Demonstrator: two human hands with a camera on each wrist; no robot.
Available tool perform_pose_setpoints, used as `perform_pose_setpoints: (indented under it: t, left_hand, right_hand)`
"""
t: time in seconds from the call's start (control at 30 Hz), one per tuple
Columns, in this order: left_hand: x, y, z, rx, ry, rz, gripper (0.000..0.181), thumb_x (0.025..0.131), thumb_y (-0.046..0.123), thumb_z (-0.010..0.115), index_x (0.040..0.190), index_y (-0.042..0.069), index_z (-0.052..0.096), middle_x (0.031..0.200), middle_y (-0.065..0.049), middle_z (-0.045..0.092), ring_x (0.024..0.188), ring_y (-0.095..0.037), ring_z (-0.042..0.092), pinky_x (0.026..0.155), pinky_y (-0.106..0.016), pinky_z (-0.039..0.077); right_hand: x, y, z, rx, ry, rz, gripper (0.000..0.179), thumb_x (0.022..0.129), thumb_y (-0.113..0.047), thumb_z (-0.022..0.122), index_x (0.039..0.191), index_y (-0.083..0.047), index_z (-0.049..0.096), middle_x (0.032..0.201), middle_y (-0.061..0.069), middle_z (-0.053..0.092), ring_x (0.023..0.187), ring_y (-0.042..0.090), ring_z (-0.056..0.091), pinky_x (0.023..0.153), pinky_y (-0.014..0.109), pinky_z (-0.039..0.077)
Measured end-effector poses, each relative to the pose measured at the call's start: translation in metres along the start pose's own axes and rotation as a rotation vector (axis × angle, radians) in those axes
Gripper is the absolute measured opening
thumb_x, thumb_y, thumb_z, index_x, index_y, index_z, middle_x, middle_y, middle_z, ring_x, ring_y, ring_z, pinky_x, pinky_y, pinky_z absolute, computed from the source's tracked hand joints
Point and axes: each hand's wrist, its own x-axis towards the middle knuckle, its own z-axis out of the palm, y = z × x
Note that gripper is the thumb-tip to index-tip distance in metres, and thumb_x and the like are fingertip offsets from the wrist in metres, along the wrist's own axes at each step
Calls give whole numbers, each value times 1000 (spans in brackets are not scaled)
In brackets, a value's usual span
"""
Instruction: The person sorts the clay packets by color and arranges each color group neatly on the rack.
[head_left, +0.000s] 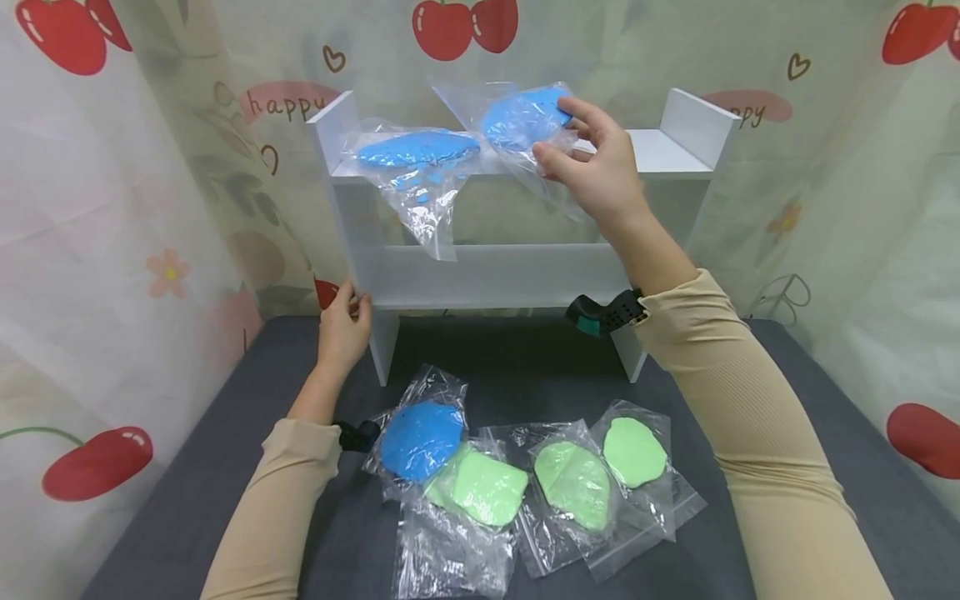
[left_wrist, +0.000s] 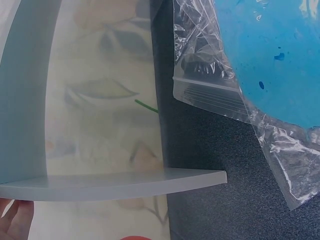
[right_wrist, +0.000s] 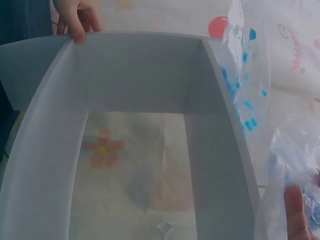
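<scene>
My right hand (head_left: 600,158) pinches a clear zip bag holding a flat blue lump (head_left: 525,117), above the top board of a white shelf unit (head_left: 495,275). Left of it, another bagged blue lump (head_left: 420,150) lies on the top board, its bag hanging over the front edge. Low on the unit's left side panel, my left hand (head_left: 345,329) grips the panel with bent fingers, thumb near the front edge. In the right wrist view the raised bag (right_wrist: 285,150) shows only partly, with a fingertip against it. What the lumps are made of, I cannot tell.
On the dark tabletop (head_left: 705,550) before the unit lie a bagged blue lump (head_left: 422,442) and several bagged light green lumps (head_left: 573,483), partly overlapping. Fruit-printed curtains (head_left: 97,250) close in the back and sides. A cable (head_left: 783,292) hangs at right.
</scene>
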Motion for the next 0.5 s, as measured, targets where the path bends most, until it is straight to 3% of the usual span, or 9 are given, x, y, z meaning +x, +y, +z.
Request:
perform_pose_setpoints:
  t: [0.27, 0.5]
  left_hand:
    - [0, 0, 0, 9, 8, -2, 44, 97, 15, 42, 140, 9, 40, 137, -17, 51, 116, -36, 58, 90, -47, 51]
    - [0, 0, 0, 10, 2, 2, 43, 97, 16, 43, 140, 9, 41, 136, -17, 51, 116, -36, 58, 89, -48, 51]
  right_hand:
    - [12, 4, 7, -140, 15, 23, 61, 82, -12, 68, 138, -13, 45, 139, 10, 43, 106, 21, 53, 86, 24, 53]
    - [15, 1, 7, -263, -53, 125, 64, 86, -22, 65, 144, -17, 37, 145, 10, 39, 116, 19, 50, 99, 29, 47]
